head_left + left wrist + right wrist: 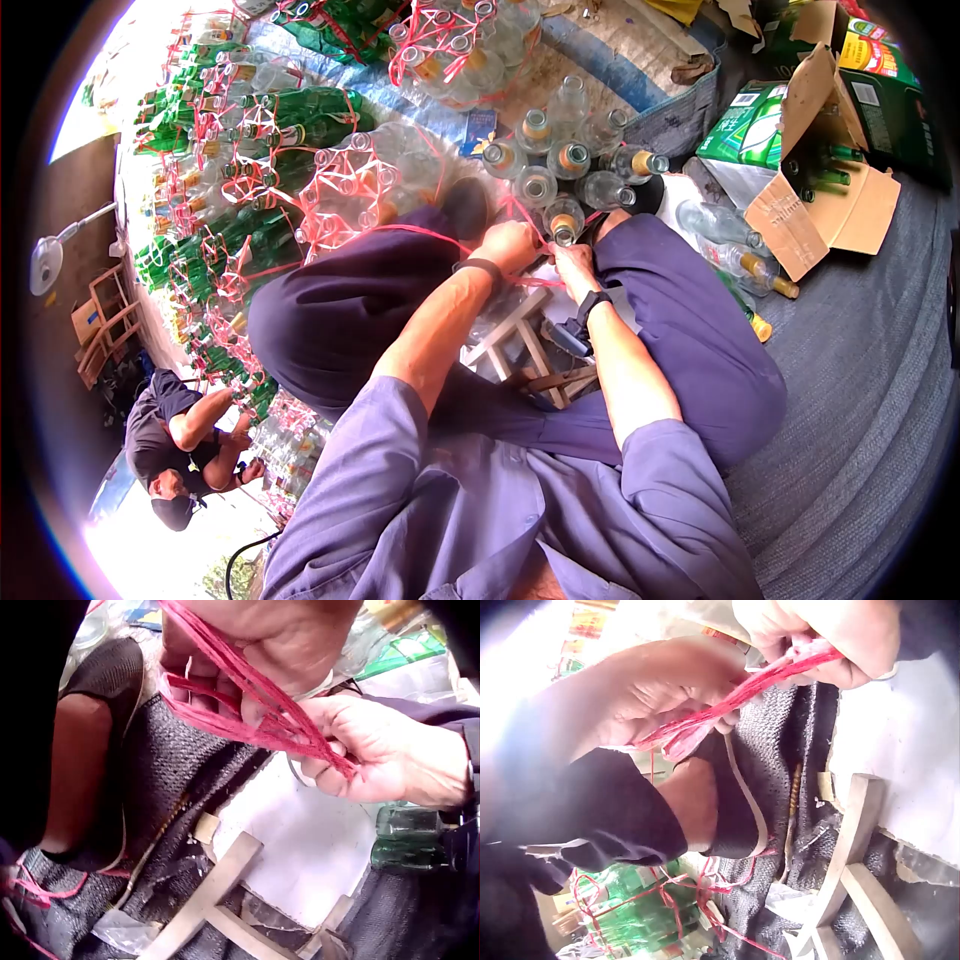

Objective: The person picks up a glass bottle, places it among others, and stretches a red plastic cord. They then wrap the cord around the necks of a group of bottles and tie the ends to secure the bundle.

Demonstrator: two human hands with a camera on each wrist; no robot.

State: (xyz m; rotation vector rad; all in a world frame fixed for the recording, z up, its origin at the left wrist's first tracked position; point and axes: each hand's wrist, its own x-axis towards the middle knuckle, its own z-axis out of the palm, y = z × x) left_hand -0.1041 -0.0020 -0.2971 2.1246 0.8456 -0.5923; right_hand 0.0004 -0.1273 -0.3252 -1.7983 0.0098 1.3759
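Observation:
Between the person's knees, both hands hold a length of red plastic twine. The left hand [510, 246] has its fingers curled round the twine [225, 727], which runs in several strands across its palm. Close beside it, the right hand [574, 272] pinches the gathered strands, seen as a bundle [735, 697] stretched between the hands in the right wrist view. Just beyond the hands stands a cluster of clear glass bottles [535, 185], the nearest bottle [564, 220] right at the fingers. Another red strand [420, 232] trails left over the knee.
Bundles of green and clear bottles tied with red twine [345, 190] fill the left. Loose bottles [745, 262] lie at right beside an open carton [825, 215] holding green bottles. A wooden frame [520, 340] sits between the legs. Another person [185, 435] crouches at far left.

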